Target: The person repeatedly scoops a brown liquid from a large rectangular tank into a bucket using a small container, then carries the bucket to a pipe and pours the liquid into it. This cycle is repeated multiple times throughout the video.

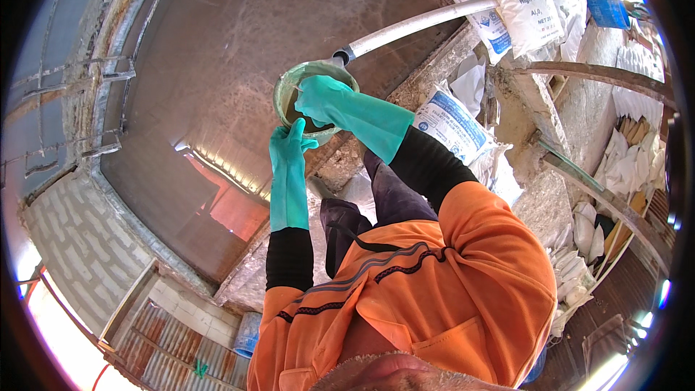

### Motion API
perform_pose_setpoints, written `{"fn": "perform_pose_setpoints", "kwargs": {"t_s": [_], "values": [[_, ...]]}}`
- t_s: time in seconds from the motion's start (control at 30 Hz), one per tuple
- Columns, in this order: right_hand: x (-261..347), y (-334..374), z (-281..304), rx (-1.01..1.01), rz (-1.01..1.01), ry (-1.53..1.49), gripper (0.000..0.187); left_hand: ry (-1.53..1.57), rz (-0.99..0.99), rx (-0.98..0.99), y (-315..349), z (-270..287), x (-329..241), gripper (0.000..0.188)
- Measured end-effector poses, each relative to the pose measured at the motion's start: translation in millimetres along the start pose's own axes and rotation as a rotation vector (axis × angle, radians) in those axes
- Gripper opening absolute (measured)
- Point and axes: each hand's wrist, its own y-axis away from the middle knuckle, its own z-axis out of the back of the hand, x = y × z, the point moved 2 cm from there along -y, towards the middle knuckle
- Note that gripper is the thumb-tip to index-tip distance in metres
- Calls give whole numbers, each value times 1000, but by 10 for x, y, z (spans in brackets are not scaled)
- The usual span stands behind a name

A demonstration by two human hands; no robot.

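Note:
A round greenish scoop bucket hangs over the edge of a large basin of brown liquid. A long white pole with a dark joint meets its far rim. My left hand, in a green rubber glove, is closed on the near rim of the scoop bucket. My right hand, gloved the same way, reaches over the bucket's mouth with its fingers curled. Whatever those fingers hold, if anything, is hidden. Some dark brown content shows inside the bucket below the right glove.
White printed sacks lie along the ledge at right, and more sacks stand behind the pole. A curved wooden beam crosses the right side. Metal bars and a block wall border the left. A blue drum stands lower left.

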Motion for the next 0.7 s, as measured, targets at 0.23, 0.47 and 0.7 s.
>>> {"fn": "perform_pose_setpoints", "kwargs": {"t_s": [0.23,0.47,0.7], "values": [[-44,60,-43,-117,-8,78,19,8,-30,29,-18,-45,-64,31],[-114,147,-25,-149,-66,-94,17,-74,-90,35,15,-139,-190,31],[-156,295,41,-190,-114,-211,22,-45,-133,33,-22,-214,-240,32]]}}
